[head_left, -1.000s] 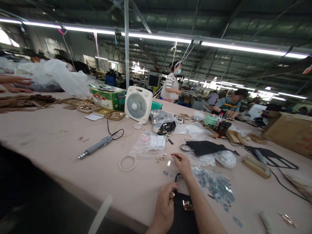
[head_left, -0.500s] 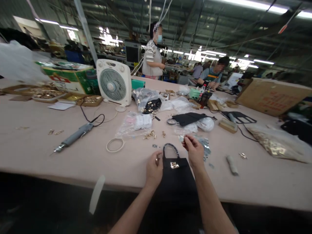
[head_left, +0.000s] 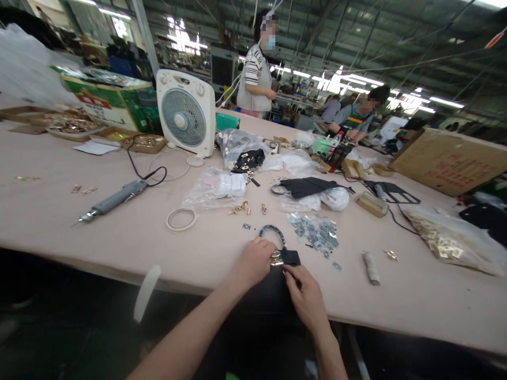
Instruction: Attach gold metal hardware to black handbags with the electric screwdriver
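A small black bag point(head_left: 288, 259) with a looped handle lies at the near edge of the pink table point(head_left: 119, 237). My left hand point(head_left: 253, 262) is closed on its gold clasp point(head_left: 276, 258) and the bag's top. My right hand point(head_left: 304, 295) grips the bag's front just below the clasp, fingers curled. Loose gold fittings point(head_left: 241, 208) and a heap of small silver parts point(head_left: 315, 232) lie just beyond the bag.
An electric screwdriver point(head_left: 113, 199), a white ring point(head_left: 181, 219), a fan point(head_left: 185, 113), plastic bags of parts point(head_left: 217, 187), black bag pieces point(head_left: 307, 186), a cardboard box point(head_left: 447, 161) and trays of gold hardware point(head_left: 67, 124) are on the table. Two people work at the far side.
My right hand came down from above the table to the bag's front. My left hand shifted onto the clasp. The bag slid nearer the table edge as the view moved closer.
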A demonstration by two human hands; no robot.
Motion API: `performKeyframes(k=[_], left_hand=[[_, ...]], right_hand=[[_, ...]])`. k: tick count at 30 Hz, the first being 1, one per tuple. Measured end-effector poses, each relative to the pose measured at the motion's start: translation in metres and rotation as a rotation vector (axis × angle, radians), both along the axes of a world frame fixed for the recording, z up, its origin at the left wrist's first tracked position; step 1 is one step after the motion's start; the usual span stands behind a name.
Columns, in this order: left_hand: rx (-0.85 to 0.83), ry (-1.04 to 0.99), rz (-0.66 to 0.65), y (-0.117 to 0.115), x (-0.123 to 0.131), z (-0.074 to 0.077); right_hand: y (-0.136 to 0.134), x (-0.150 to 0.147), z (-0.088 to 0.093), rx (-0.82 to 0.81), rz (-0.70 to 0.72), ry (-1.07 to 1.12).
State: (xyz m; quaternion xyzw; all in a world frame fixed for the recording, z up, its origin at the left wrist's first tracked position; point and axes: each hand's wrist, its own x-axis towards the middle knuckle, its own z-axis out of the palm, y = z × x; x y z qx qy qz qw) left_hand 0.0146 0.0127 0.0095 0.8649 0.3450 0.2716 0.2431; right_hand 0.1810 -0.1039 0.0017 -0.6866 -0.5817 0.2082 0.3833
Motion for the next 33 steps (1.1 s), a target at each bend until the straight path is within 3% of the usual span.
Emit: performKeyframes(k=[3, 9, 11, 17, 24, 33], left_hand=[[-0.060, 0.026, 0.005, 0.006, 0.001, 0.000], [-0.062, 0.041, -0.026, 0.010, 0.002, 0.001], [-0.051, 0.074, -0.011, 0.010, 0.006, 0.005], [-0.037, 0.276, -0.038, 0.015, 0.024, 0.020], [-0.047, 0.480, 0.007, 0.022, 0.048, 0.021], [-0.104, 0.561, -0.141, 0.038, 0.044, 0.023]], right_hand=[[0.011, -0.003, -0.004, 0.000, 0.000, -0.047], [0.024, 0.016, -0.019, 0.036, -0.284, 0.137], [0.025, 0.024, -0.022, 0.042, -0.318, 0.163], [0.024, 0.028, -0.029, 0.080, -0.349, 0.222], [0.022, 0.022, -0.031, 0.075, -0.323, 0.226], [0.018, 0.022, -0.035, 0.111, -0.309, 0.104]])
